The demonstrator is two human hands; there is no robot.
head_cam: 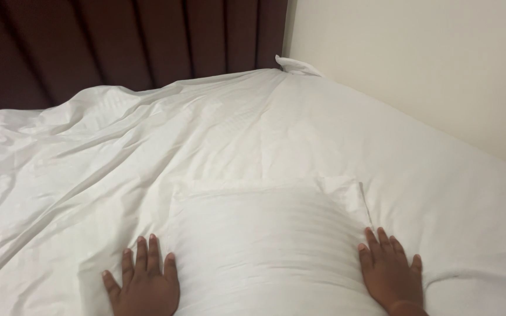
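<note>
The pillow bulged up between the left hand and the right hand, blocking any straight path from one to the other. Ahead of it, the rumpled white sheet lay open all the way to the dark padded headboard. The cream wall ran hard along the bed's right edge, closing off that side.

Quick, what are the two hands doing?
Left hand: open, flat beside the white pillow.
Right hand: open, flat against the pillow's other side.
</note>
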